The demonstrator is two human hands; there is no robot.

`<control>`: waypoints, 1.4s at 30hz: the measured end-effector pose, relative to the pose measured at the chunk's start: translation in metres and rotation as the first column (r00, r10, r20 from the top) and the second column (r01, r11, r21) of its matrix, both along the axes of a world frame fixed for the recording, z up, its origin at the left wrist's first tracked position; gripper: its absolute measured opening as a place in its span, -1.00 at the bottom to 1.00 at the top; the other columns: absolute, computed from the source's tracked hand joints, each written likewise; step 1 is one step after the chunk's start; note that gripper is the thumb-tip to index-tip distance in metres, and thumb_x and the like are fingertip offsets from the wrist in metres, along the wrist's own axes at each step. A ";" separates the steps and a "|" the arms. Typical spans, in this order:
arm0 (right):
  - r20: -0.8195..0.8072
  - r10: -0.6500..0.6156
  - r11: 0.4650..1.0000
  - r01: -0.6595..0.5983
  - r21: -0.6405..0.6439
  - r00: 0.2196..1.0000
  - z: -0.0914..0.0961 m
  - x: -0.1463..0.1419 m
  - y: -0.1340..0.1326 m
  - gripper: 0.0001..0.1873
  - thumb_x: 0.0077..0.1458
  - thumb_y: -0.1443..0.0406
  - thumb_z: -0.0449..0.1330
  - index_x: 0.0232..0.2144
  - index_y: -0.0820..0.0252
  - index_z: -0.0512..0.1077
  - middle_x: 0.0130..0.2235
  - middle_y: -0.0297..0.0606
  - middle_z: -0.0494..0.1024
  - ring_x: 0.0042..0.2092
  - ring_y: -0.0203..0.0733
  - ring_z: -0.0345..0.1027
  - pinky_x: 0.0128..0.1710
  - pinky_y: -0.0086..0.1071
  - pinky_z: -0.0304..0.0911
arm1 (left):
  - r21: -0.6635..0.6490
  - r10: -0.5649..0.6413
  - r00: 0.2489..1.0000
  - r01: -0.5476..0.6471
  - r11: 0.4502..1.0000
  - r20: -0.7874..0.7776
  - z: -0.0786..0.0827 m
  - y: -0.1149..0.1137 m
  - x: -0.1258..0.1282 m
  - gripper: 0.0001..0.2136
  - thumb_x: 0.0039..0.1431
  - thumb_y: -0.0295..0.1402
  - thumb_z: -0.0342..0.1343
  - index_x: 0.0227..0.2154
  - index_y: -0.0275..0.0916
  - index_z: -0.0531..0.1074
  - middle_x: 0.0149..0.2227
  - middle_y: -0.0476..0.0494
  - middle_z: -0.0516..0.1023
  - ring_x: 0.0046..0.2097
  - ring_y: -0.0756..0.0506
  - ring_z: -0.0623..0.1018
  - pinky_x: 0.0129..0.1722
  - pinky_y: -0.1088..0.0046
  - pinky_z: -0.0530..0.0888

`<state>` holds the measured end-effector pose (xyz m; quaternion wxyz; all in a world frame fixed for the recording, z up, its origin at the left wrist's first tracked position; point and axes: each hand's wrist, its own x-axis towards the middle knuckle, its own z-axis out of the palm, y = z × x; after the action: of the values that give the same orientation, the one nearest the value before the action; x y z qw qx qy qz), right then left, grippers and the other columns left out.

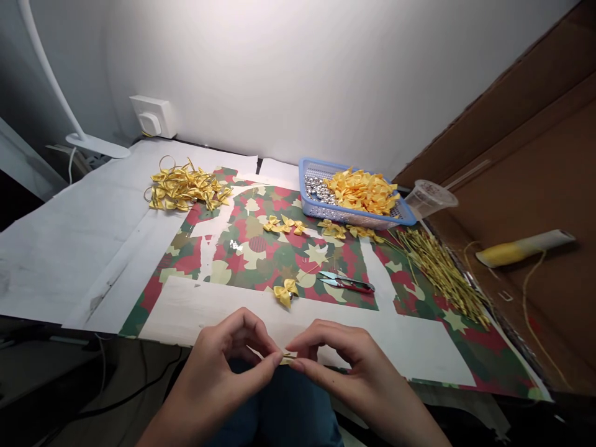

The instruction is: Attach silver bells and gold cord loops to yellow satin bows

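My left hand (pixel 218 372) and my right hand (pixel 354 372) meet just above the table's front edge. Their thumbs and fingertips pinch a short gold twist wire (pixel 288 357) from both sides, with a bit of yellow ribbon (pixel 285 361) at the pinch, mostly hidden by my fingers. Nearest to my hands lies a yellow satin bow (pixel 284 292) with a thin gold wire running from it. Just to its right are small thread snips (pixel 345 282) with red handles and steel blades, lying on the patterned sheet.
A blue plastic basket (pixel 357 214) holds yellow ribbon pieces and silver beads. Gold-wired bows lie heaped at the back left (pixel 186 186), loose bows lie mid-table, and gold wires (pixel 442 276) lie at the right. A plastic cup stands near a cardboard wall.
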<state>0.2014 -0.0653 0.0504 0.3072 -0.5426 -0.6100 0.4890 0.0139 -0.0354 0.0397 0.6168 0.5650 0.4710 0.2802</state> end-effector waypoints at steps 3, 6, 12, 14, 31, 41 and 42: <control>0.020 0.028 0.999 -0.028 0.021 0.999 0.002 0.000 0.001 -0.91 0.09 0.28 0.23 -0.41 0.16 0.53 -0.44 -0.33 0.52 -0.38 -0.26 0.36 -0.37 -0.46 0.25 | -0.015 -0.032 0.999 0.032 0.999 -0.019 0.000 -0.001 0.000 -0.88 0.01 -0.38 0.19 -0.53 -0.23 0.36 -0.50 0.00 0.53 -0.42 -0.02 0.56 -0.42 0.56 0.50; 0.032 0.056 0.998 -0.057 0.021 0.998 0.002 0.001 0.002 -0.88 0.11 0.26 0.21 -0.41 0.16 0.52 -0.44 -0.33 0.51 -0.38 -0.27 0.34 -0.37 -0.46 0.24 | -0.030 -0.038 0.999 0.037 0.999 -0.024 -0.001 -0.001 0.000 -0.88 0.01 -0.37 0.20 -0.52 -0.23 0.36 -0.49 -0.01 0.53 -0.42 -0.02 0.55 -0.41 0.56 0.49; 0.062 0.079 0.997 -0.079 -0.004 0.995 0.004 0.002 0.004 -0.89 0.10 0.31 0.21 -0.46 0.17 0.47 -0.43 -0.35 0.49 -0.37 -0.28 0.33 -0.35 -0.48 0.21 | -0.035 -0.050 0.999 0.050 0.998 -0.008 -0.001 0.000 0.000 -0.88 0.00 -0.37 0.21 -0.52 -0.23 0.38 -0.49 0.00 0.51 -0.42 -0.01 0.55 -0.41 0.57 0.49; 0.053 0.083 0.997 -0.083 -0.009 0.995 0.005 0.001 0.004 -0.89 0.09 0.33 0.20 -0.48 0.18 0.45 -0.44 -0.35 0.48 -0.37 -0.28 0.32 -0.36 -0.48 0.20 | -0.033 -0.052 0.999 0.052 0.998 0.004 0.000 -0.001 -0.001 -0.89 0.00 -0.37 0.21 -0.52 -0.23 0.39 -0.49 0.00 0.51 -0.42 -0.01 0.55 -0.41 0.57 0.49; -0.005 0.132 0.990 -0.132 -0.059 0.991 0.011 0.011 0.012 -0.91 0.07 0.36 0.21 -0.48 0.18 0.44 -0.44 -0.37 0.48 -0.36 -0.29 0.32 -0.32 -0.48 0.21 | 0.141 -0.023 0.992 0.041 0.989 -0.127 0.002 0.002 -0.003 -0.89 0.10 -0.27 0.12 -0.35 -0.16 0.39 -0.31 -0.05 0.54 -0.30 -0.08 0.56 -0.29 0.47 0.50; -0.236 0.292 0.861 -0.362 -0.357 0.927 -0.005 0.047 0.076 -0.84 0.03 0.24 0.24 -0.48 0.22 0.46 -0.50 -0.41 0.43 -0.51 -0.40 0.23 -0.45 -0.49 0.19 | 0.529 0.153 0.805 0.221 0.820 -0.574 -0.019 0.040 0.032 -0.89 0.16 -0.33 0.04 -0.32 -0.22 0.42 -0.26 -0.15 0.49 -0.17 -0.22 0.47 -0.18 0.22 0.37; -0.211 0.307 0.870 -0.363 -0.333 0.928 -0.007 0.047 0.079 -0.86 0.04 0.24 0.23 -0.46 0.22 0.46 -0.49 -0.40 0.44 -0.49 -0.39 0.24 -0.44 -0.49 0.20 | 0.527 0.138 0.807 0.235 0.817 -0.574 -0.021 0.041 0.033 -0.91 0.17 -0.35 0.04 -0.33 -0.21 0.41 -0.27 -0.13 0.49 -0.18 -0.20 0.47 -0.19 0.23 0.36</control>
<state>0.2479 0.0137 0.0434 0.1561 -0.4372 -0.5678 0.6798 0.0466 0.0058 0.0190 0.2475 0.7945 0.5160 0.2030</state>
